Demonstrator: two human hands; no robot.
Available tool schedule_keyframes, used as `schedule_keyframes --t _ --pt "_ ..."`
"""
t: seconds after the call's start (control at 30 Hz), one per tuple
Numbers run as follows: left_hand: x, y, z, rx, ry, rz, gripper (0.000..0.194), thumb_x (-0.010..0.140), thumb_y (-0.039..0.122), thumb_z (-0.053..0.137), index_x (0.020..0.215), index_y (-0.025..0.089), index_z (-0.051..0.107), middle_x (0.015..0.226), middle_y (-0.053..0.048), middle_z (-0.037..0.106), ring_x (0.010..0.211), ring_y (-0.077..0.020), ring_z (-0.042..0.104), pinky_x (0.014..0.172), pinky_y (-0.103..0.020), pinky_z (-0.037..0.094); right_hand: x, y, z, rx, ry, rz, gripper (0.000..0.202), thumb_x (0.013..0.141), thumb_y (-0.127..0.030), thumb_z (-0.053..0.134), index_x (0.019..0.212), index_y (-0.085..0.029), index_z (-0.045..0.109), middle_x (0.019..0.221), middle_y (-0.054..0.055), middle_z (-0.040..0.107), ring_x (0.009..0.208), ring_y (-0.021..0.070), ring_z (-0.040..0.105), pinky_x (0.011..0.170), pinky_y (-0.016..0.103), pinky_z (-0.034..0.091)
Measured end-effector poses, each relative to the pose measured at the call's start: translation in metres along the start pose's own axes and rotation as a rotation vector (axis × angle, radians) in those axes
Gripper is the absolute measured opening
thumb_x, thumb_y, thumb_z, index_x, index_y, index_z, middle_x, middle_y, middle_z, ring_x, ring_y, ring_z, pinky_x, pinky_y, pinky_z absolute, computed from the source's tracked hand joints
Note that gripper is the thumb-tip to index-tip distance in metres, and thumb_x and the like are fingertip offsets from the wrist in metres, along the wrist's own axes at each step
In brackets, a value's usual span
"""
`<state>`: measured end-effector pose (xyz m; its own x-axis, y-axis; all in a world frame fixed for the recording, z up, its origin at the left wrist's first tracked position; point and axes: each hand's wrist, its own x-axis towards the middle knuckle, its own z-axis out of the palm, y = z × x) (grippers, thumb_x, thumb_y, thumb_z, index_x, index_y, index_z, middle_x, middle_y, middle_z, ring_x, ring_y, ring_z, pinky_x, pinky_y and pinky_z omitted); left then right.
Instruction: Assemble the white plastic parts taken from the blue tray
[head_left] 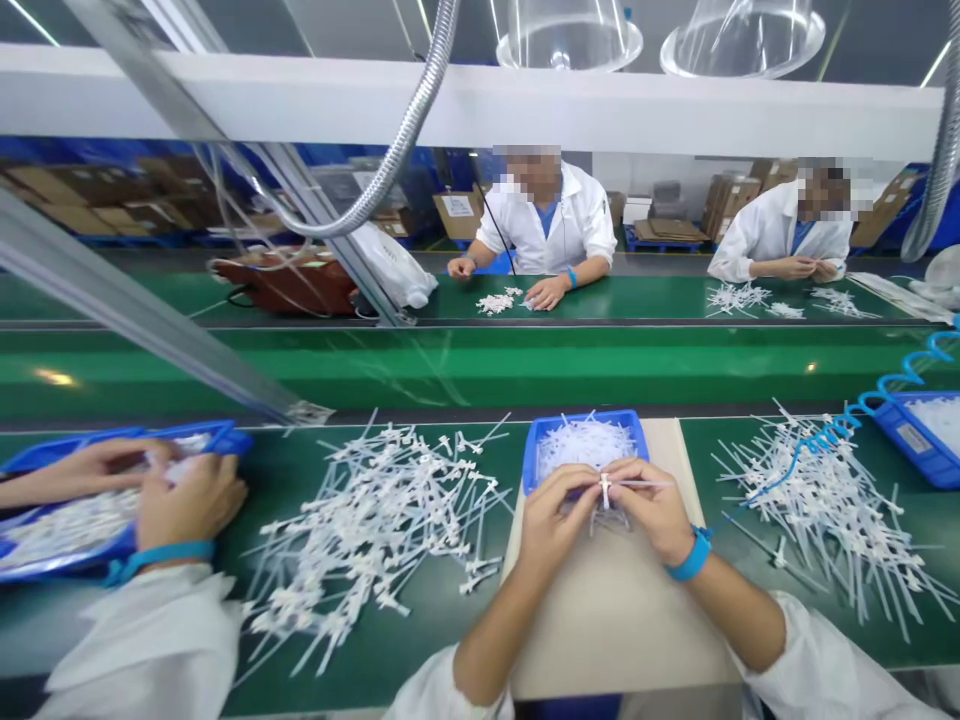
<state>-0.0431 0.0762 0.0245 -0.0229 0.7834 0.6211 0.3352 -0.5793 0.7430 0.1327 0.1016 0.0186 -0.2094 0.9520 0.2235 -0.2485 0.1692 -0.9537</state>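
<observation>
My left hand [556,510] and my right hand [654,508] meet in front of the small blue tray, fingertips pinched on a small white plastic fitting [605,488]. A thin translucent tube [651,484] sticks out sideways across my right fingers, seemingly joined to the fitting. My left fingers close on the fitting's left side, my right fingers on its right side and the tube. Behind my hands, the blue tray [529,458] holds many small translucent pieces. A few thin pieces lie just below my fingertips, partly hidden. Under my hands is a beige board [622,620].
A heap of white fittings with tubes [367,530] lies left, another heap [840,510] right, under a coiled blue hose [885,385]. At far left a co-worker's hands [187,500] work over blue trays [45,572]. Two people sit across the green conveyor [480,365]. A metal strut [150,305] slants at left.
</observation>
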Motion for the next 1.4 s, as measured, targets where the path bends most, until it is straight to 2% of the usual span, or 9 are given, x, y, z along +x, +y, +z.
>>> schedule_keyframes --t 0.3,0.6,0.77,0.83,0.93,1.03,1.13,1.27,1.4 --pt "0.002 -0.001 -0.005 -0.052 -0.064 0.019 0.008 0.1 0.024 0.074 0.095 0.021 0.078 0.093 -0.007 0.079 0.087 -0.0196 0.076 0.083 -0.032 0.062 -0.003 -0.003 -0.001 -0.014 -0.017 0.003 0.019 0.087 -0.043 0.088 0.088 -0.024 0.082 0.1 0.007 0.08 0.103 0.0246 0.074 0.094 0.038 0.059" --pt "0.001 -0.002 -0.007 -0.014 -0.078 -0.027 0.016 0.102 0.032 0.071 0.094 0.021 0.081 0.09 -0.008 0.079 0.085 -0.0209 0.076 0.082 -0.034 0.062 -0.001 -0.012 0.002 0.006 -0.052 0.112 0.025 0.083 -0.046 0.089 0.088 -0.023 0.08 0.098 0.007 0.078 0.095 0.0241 0.073 0.087 0.038 0.06" --pt "-0.002 0.004 -0.017 0.074 -0.071 0.005 0.02 0.101 0.034 0.073 0.115 0.021 0.077 0.11 -0.011 0.079 0.1 -0.0227 0.076 0.091 -0.036 0.063 0.003 -0.02 -0.005 -0.045 -0.053 0.058 0.029 0.085 -0.051 0.086 0.088 -0.023 0.08 0.098 0.007 0.076 0.088 0.024 0.071 0.079 0.038 0.061" --pt "-0.011 0.013 -0.029 0.104 0.002 -0.016 0.032 0.101 0.032 0.072 0.131 0.022 0.07 0.122 -0.012 0.076 0.105 -0.0221 0.075 0.094 -0.037 0.063 0.001 -0.03 -0.022 -0.199 0.001 -0.064 0.023 0.09 -0.046 0.082 0.091 -0.024 0.081 0.1 0.008 0.076 0.09 0.0247 0.071 0.082 0.04 0.061" --pt "-0.034 0.027 -0.049 0.165 0.034 -0.109 0.035 0.104 0.026 0.066 0.139 0.023 0.064 0.116 -0.009 0.077 0.1 -0.0202 0.076 0.092 -0.035 0.063 -0.009 -0.046 -0.067 -0.527 0.154 -0.25 0.017 0.098 -0.04 0.074 0.097 -0.025 0.082 0.1 0.009 0.078 0.096 0.0259 0.072 0.089 0.042 0.059" --pt "-0.06 0.031 -0.055 0.219 -0.094 -0.201 0.029 0.106 0.026 0.062 0.134 0.022 0.066 0.108 -0.008 0.079 0.093 -0.02 0.077 0.088 -0.034 0.064 -0.025 -0.057 -0.123 -0.761 0.391 -0.273 0.023 0.099 -0.043 0.071 0.103 -0.023 0.082 0.104 0.01 0.081 0.096 0.0269 0.075 0.087 0.041 0.061" --pt "-0.078 0.019 -0.04 0.265 -0.207 -0.239 0.035 0.105 0.028 0.061 0.139 0.022 0.063 0.125 -0.012 0.076 0.106 -0.0245 0.075 0.096 -0.041 0.063 -0.042 -0.06 -0.174 -1.021 0.584 -0.276 0.033 0.099 -0.047 0.067 0.109 -0.02 0.083 0.109 0.013 0.083 0.098 0.0298 0.077 0.09 0.044 0.061" --pt "-0.083 0.0 -0.006 0.377 -0.281 -0.262 0.054 0.102 0.029 0.064 0.154 0.023 0.055 0.149 -0.016 0.065 0.136 -0.0348 0.06 0.116 -0.058 0.05 -0.067 -0.058 -0.223 -1.317 0.335 -0.233 0.043 0.098 -0.049 0.057 0.119 -0.021 0.082 0.112 0.015 0.083 0.102 0.0341 0.077 0.093 0.05 0.06" --pt "-0.076 -0.004 0.014 0.465 -0.304 -0.274 0.047 0.099 0.019 0.065 0.145 0.024 0.065 0.14 -0.015 0.067 0.13 -0.0363 0.06 0.113 -0.058 0.05 -0.091 -0.055 -0.24 -1.397 0.199 -0.297 0.047 0.099 -0.04 0.048 0.133 -0.024 0.076 0.122 0.013 0.08 0.114 0.0375 0.073 0.104 0.059 0.056"
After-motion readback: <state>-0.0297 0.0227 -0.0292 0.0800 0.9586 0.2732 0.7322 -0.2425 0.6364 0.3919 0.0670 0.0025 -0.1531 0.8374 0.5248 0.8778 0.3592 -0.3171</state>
